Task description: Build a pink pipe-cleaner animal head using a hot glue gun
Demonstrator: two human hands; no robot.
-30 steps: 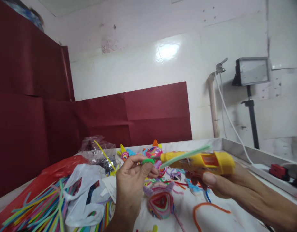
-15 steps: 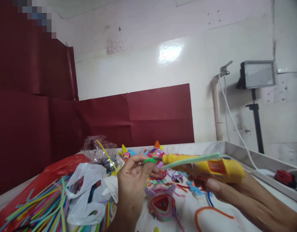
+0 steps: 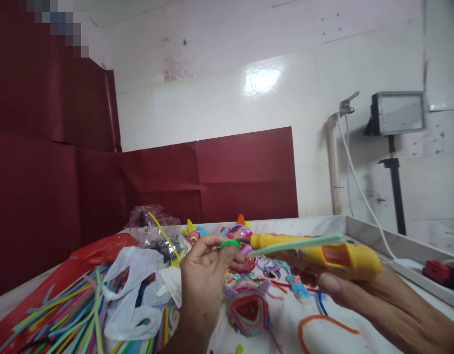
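My left hand (image 3: 206,275) pinches a small green coil (image 3: 230,243), apparently of pipe cleaner, between thumb and fingertips. My right hand (image 3: 345,290) is wrapped round a yellow glue gun (image 3: 308,258), which points left. Its thin metal tip (image 3: 245,240) is at the coil's right edge; whether they touch, I cannot tell. A light green pipe cleaner (image 3: 296,245) runs along the near side of the gun; what holds it is unclear. Beneath the hands lies a multicoloured coiled pipe-cleaner piece (image 3: 248,309) with purple points.
At left, loose pipe cleaners (image 3: 72,309) lie beside a white plastic bag (image 3: 133,295) and a red bag (image 3: 82,263). More coiled pieces (image 3: 241,228) sit at the back. An orange pipe cleaner (image 3: 322,318) curves at right. A raised edge (image 3: 396,253) bounds the table.
The glue gun and right hand have shifted very slightly to the right in view, along with the background. Both holds look the same.
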